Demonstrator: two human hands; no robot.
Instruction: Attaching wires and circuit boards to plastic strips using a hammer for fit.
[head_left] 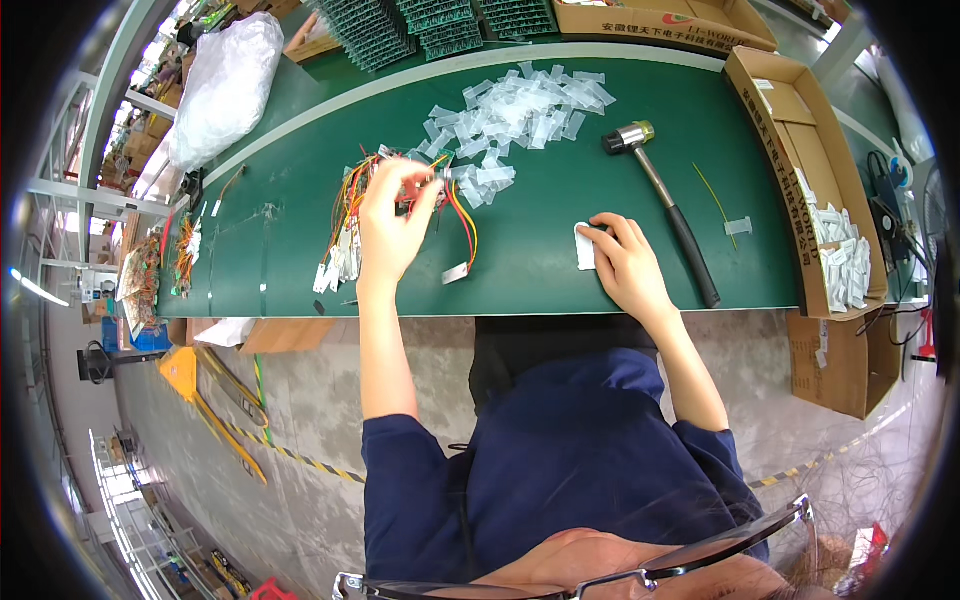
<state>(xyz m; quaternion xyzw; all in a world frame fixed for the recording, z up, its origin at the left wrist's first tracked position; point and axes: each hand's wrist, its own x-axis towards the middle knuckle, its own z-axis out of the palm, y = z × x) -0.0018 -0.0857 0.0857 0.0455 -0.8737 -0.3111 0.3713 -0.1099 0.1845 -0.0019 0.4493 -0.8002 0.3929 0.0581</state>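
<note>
My left hand [393, 215] is closed in a pinch over a tangled pile of wired parts [345, 240]. Between its fingertips is a small wired part, partly hidden and blurred. Red, yellow and black wires [466, 222] run down beside that hand to a white connector [456, 272] on the green bench. Farther right, my right hand [630, 262] rests on the bench, thumb and fingers closed on the edge of a small flat white piece [585, 250]. Above both hands lies a heap of clear plastic sleeves [525, 110].
A black-handled mallet [668, 195] lies right of my right hand, with a yellow wire [712, 195] beyond it. An open cardboard box [790, 150] holding white pieces [848, 270] stands at the right edge. Green circuit-board stacks [440, 25] and a plastic bag [228, 85] sit behind.
</note>
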